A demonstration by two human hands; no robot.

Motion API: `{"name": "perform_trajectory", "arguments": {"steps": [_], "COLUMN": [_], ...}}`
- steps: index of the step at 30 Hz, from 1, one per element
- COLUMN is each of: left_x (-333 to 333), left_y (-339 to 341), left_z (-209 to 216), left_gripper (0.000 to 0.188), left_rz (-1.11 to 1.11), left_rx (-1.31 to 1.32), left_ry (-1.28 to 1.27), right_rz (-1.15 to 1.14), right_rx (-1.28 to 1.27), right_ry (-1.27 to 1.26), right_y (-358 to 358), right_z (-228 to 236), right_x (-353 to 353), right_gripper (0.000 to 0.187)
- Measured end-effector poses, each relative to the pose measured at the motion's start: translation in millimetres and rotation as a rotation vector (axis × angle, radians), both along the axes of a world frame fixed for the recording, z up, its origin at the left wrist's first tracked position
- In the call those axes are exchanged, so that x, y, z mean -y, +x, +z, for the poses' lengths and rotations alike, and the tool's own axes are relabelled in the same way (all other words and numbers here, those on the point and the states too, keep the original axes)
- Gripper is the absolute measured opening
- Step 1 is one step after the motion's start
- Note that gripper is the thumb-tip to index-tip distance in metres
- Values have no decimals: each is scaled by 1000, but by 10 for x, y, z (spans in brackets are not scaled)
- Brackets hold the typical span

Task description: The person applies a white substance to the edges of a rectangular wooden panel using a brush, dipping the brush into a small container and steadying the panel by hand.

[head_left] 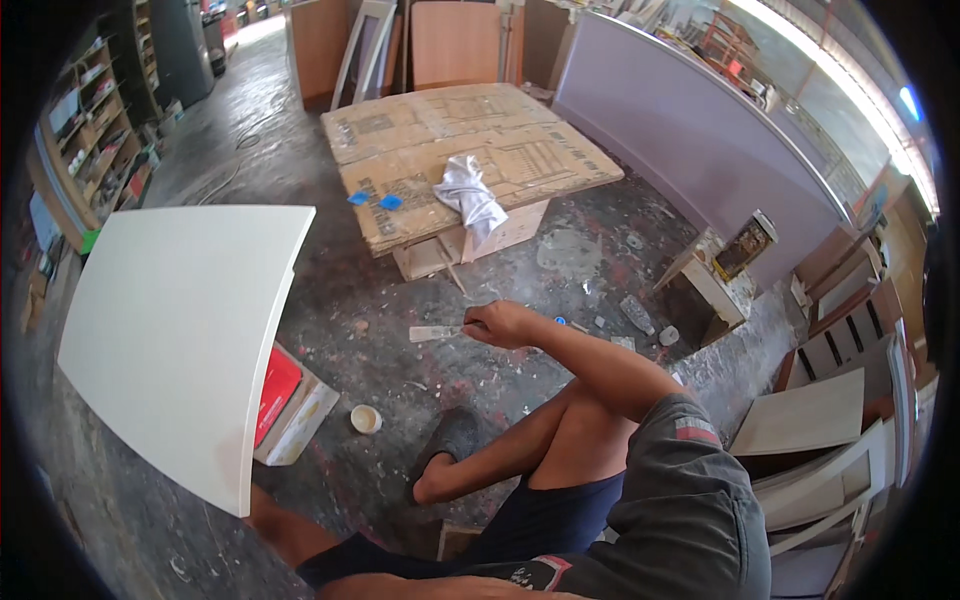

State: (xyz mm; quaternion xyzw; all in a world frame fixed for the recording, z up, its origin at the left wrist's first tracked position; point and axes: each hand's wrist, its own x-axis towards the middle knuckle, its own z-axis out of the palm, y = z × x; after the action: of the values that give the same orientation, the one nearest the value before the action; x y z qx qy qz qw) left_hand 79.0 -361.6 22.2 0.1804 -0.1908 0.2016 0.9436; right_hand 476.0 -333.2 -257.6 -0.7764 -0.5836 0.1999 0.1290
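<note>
My right hand (500,325) is closed around the handle of a putty knife (432,333), raised over the floor at the middle of the view. Its pale flat blade points left. A large white panel (185,330) lies at my left, with a cardboard box (305,425) bearing a red patch partly under its right edge. On the floor between the panel and my foot stands a small round cup (366,419) with cream-coloured stuff in it. My left hand is out of view; only a strip of bare arm shows along the bottom edge.
Ahead stands a low table topped with cardboard (400,150), a white cloth (470,195) draped over its near edge. A small worn stool (715,280) carries a tin (746,243) at the right. Boards (800,415) lean at far right; a plastic bottle (636,314) lies on the stained floor.
</note>
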Motion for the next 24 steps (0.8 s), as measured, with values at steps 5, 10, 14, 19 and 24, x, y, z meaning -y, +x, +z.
{"name": "perform_trajectory", "arguments": {"steps": [5,10,14,19,24], "left_x": [-7,-53,-121,-319,-790], "left_y": [-14,-54,-139,-247,-559], "left_z": [-68,-201,-272,-414,-612], "left_gripper": [69,63,58,53,50], "left_rz": [-37,-47,-29,6,75], "left_rx": [-38,-70,-88,-108,-122], "left_ry": [26,107,195,382,937], "right_rz": [-2,10,11,48,75], "right_rx": [30,2,11,11,37], "right_ry": [-27,21,-4,11,44], "right_y": [68,58,-14,-16,27], "right_z": [-104,-132,-21,-83,-234], "right_x": [16,47,40,93,-54], "right_gripper": [37,39,40,41,40]}}
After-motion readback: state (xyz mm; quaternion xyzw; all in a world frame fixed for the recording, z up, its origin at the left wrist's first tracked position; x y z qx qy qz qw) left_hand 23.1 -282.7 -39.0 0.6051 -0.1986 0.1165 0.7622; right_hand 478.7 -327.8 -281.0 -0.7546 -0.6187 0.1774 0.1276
